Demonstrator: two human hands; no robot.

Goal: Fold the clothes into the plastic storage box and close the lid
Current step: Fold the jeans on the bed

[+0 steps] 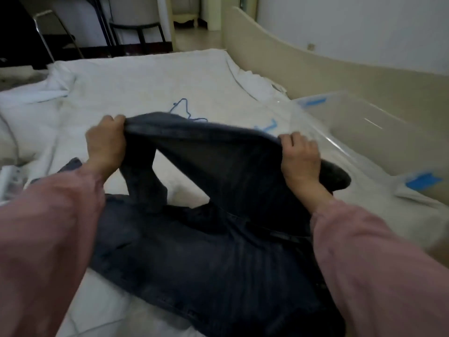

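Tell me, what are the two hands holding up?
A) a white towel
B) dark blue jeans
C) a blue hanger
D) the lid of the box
B: the left hand and the right hand each grip one end of an edge of the dark blue jeans, lifting it above the white bed.

The head-worn wide-angle camera looks forward and down, close over the bed [145,93], storage box [369,127] at two o'clock.
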